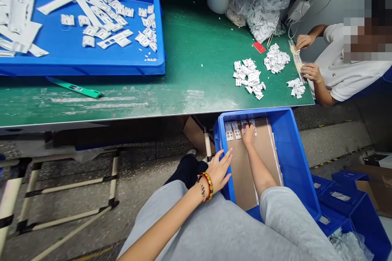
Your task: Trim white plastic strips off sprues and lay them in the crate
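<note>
My right hand (248, 133) reaches down into a blue bin (224, 147), its fingers closed at a white plastic strip (252, 122) with square cutouts; the fingertips are partly hidden. Beside it, similar white strips (235, 129) lie in a row at the bin's far end, on a sheet of brown cardboard (240, 171). My left hand (219, 169), with bracelets at the wrist, hovers by the bin's left rim. Its fingers are spread and hold nothing.
On the green table (190, 49) are a blue tray (92, 69) of white plastic parts, a green-handled tool (76, 88) and piles of small white pieces (249, 75). A co-worker (343, 61) handles a strip at the right. Pipe-frame racking (70, 185) stands at lower left.
</note>
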Motion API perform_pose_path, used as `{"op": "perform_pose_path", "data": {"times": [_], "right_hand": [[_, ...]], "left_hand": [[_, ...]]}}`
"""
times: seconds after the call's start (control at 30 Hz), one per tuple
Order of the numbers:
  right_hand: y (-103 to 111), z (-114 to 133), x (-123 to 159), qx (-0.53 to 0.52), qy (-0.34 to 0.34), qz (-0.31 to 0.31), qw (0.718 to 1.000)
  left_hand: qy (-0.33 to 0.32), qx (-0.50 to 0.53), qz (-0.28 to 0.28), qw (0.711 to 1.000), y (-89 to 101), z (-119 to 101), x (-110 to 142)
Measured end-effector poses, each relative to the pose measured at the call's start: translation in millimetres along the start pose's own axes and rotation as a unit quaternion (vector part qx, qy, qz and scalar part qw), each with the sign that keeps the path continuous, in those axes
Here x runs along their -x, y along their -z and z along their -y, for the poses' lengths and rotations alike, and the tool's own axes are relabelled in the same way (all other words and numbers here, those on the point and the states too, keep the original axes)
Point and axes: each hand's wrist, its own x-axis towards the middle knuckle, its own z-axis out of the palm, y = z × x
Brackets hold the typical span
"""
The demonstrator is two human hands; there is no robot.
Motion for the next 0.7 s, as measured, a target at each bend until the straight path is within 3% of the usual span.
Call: {"op": "perform_pose_path", "data": {"times": [0.17,0.3,0.53,0.7], "right_hand": [[6.6,-17.7,-9.3,0.01,-0.073,-0.02,0.997],[8.3,-23.7,-13.5,0.013,-0.086,0.001,0.996],[11.8,-13.4,-9.5,-0.01,-0.077,-0.005,0.997],[29.5,-0.9,2.0,-0.063,-0.081,-0.042,0.994]], "left_hand": [[0.007,-0.011,0.013,1.0,-2.9,-0.4,-2.9],[0.011,-0.012,0.009,1.0,-4.2,-1.6,3.8],[0.018,0.029,-0.039,0.999,-5.8,10.6,41.6],[0.049,0.05,-0.037,0.997,3.6,14.9,57.0]]}}
